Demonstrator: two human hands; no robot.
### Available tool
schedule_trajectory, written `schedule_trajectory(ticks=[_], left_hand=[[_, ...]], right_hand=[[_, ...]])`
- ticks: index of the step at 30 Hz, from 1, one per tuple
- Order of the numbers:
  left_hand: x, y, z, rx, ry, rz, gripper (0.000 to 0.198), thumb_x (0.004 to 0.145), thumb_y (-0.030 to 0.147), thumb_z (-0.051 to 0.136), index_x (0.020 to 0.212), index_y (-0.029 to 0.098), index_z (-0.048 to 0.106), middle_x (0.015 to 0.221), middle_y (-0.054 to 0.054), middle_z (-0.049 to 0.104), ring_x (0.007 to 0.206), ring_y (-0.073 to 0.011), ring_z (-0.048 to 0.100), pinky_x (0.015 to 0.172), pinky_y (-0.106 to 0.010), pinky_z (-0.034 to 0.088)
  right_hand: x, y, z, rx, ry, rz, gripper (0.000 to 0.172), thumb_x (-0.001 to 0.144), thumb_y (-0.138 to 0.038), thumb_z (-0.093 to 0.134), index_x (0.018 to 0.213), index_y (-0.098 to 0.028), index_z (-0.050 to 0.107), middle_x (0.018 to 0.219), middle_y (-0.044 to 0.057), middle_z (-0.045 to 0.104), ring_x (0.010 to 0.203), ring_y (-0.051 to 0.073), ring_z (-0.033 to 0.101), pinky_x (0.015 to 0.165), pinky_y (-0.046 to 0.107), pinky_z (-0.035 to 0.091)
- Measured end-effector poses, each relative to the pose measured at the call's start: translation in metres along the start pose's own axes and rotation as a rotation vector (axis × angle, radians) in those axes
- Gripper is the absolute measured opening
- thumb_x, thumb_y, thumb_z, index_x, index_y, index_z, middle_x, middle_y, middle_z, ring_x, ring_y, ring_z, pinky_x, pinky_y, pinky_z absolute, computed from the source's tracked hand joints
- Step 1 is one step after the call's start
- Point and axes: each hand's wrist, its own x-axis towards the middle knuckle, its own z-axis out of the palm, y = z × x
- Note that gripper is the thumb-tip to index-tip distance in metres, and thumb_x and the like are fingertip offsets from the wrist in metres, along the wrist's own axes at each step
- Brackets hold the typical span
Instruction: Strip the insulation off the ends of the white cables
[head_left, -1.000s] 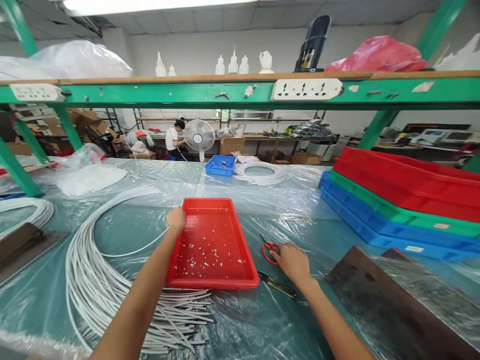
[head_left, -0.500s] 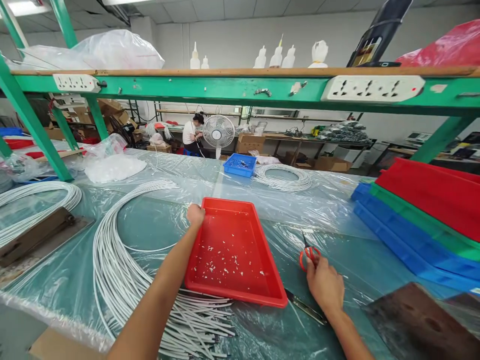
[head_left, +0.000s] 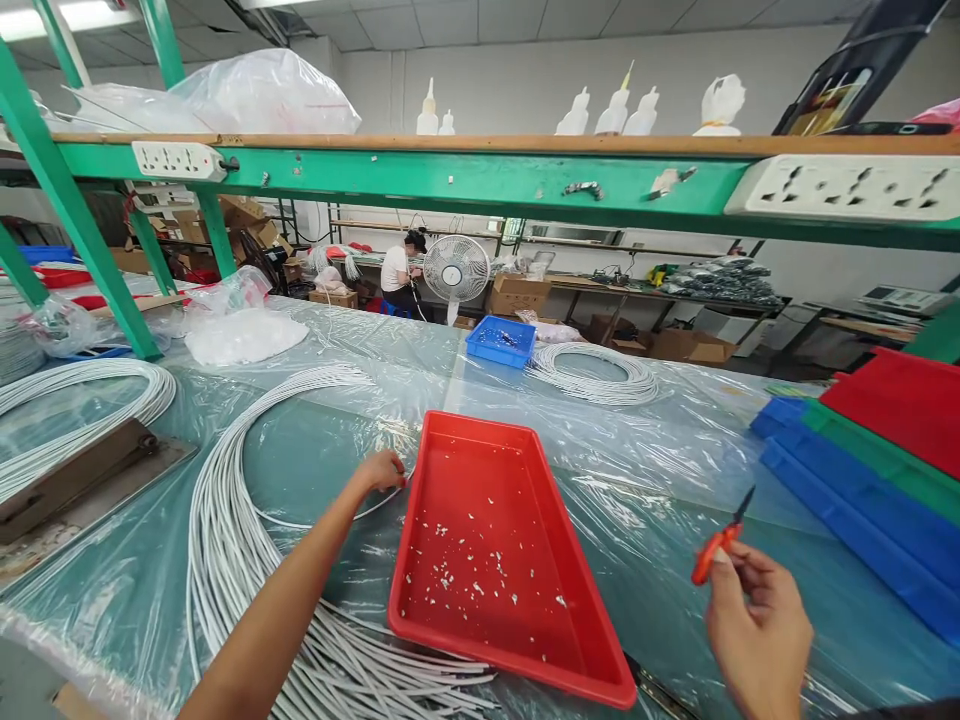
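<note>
My left hand [head_left: 381, 471] is closed just outside the left rim of a red plastic tray [head_left: 480, 480], its fingertips on a single white cable [head_left: 367, 514] that curves out of a large bundle of white cables [head_left: 225, 530]. Small white scraps lie scattered over the tray floor. On the right, my right hand [head_left: 761, 620] grips orange-handled scissors [head_left: 718, 548] above the table, the dark blades pointing up and away. A dark flat tool [head_left: 656, 690] lies partly hidden by the tray's near right corner.
Stacked blue, green and red trays [head_left: 870, 490] stand at the right. A blue tray [head_left: 501, 342] and another cable coil [head_left: 592, 374] lie farther back. A metal block [head_left: 75, 475] sits at the left. A green shelf beam [head_left: 480, 180] crosses overhead; a person sits beyond, near a fan [head_left: 455, 270].
My left hand has let go of the tray rim and moved down beside it to the cable. My right hand has lifted the scissors off the table. The view has shifted.
</note>
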Motion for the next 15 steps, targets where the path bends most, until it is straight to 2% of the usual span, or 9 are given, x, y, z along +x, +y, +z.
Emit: schedule_trajectory(ticks=[3, 5, 8, 11, 13, 15], left_hand=[[-0.011, 0.000, 0.007, 0.113, -0.065, 0.033, 0.028, 0.086, 0.027, 0.053, 0.111, 0.014, 0.054, 0.110, -0.008, 0.058, 0.091, -0.0203, 0.059, 0.076, -0.040, 0.051], [-0.017, 0.007, 0.013, 0.174, -0.045, 0.041, 0.028, 0.086, 0.027, 0.053, 0.111, 0.015, 0.054, 0.110, -0.008, 0.058, 0.093, -0.0206, 0.059, 0.077, -0.040, 0.050], [-0.022, 0.020, 0.011, 0.227, 0.056, 0.048, 0.028, 0.086, 0.027, 0.053, 0.111, 0.014, 0.054, 0.110, -0.009, 0.058, 0.093, -0.0207, 0.059, 0.077, -0.040, 0.050], [-0.031, 0.029, -0.006, 0.234, 0.212, 0.073, 0.028, 0.086, 0.027, 0.053, 0.111, 0.014, 0.054, 0.109, -0.008, 0.058, 0.092, -0.0204, 0.059, 0.076, -0.040, 0.050], [-0.045, 0.030, -0.018, 0.214, 0.321, 0.130, 0.028, 0.087, 0.027, 0.052, 0.111, 0.014, 0.053, 0.109, -0.008, 0.058, 0.091, -0.0202, 0.059, 0.076, -0.040, 0.050], [-0.068, 0.027, -0.022, 0.178, 0.393, 0.247, 0.027, 0.088, 0.026, 0.049, 0.112, 0.014, 0.052, 0.107, -0.008, 0.059, 0.088, -0.0194, 0.060, 0.076, -0.039, 0.050]], right_hand=[[-0.011, -0.020, 0.017, 0.198, -0.118, 0.131, 0.038, 0.068, -0.052, 0.061, 0.083, -0.019, 0.052, 0.072, -0.002, 0.048, 0.061, 0.013, 0.045, 0.056, 0.026, 0.036], [-0.020, -0.033, 0.027, 0.282, -0.213, 0.190, 0.033, 0.067, -0.048, 0.065, 0.070, -0.018, 0.050, 0.066, -0.004, 0.045, 0.060, 0.011, 0.042, 0.057, 0.025, 0.035], [-0.033, -0.053, 0.036, 0.360, -0.295, 0.237, 0.034, 0.065, -0.045, 0.069, 0.061, -0.018, 0.048, 0.064, -0.004, 0.046, 0.063, 0.012, 0.043, 0.062, 0.026, 0.034], [-0.040, -0.072, 0.036, 0.412, -0.368, 0.267, 0.032, 0.065, -0.046, 0.070, 0.064, -0.018, 0.054, 0.068, -0.003, 0.051, 0.069, 0.014, 0.046, 0.066, 0.026, 0.034], [-0.044, -0.085, 0.037, 0.445, -0.434, 0.286, 0.031, 0.063, -0.045, 0.072, 0.062, -0.018, 0.056, 0.066, -0.003, 0.051, 0.068, 0.013, 0.046, 0.066, 0.025, 0.034], [-0.050, -0.096, 0.040, 0.485, -0.519, 0.308, 0.030, 0.063, -0.044, 0.073, 0.059, -0.019, 0.057, 0.062, -0.003, 0.051, 0.067, 0.013, 0.046, 0.067, 0.025, 0.035]])
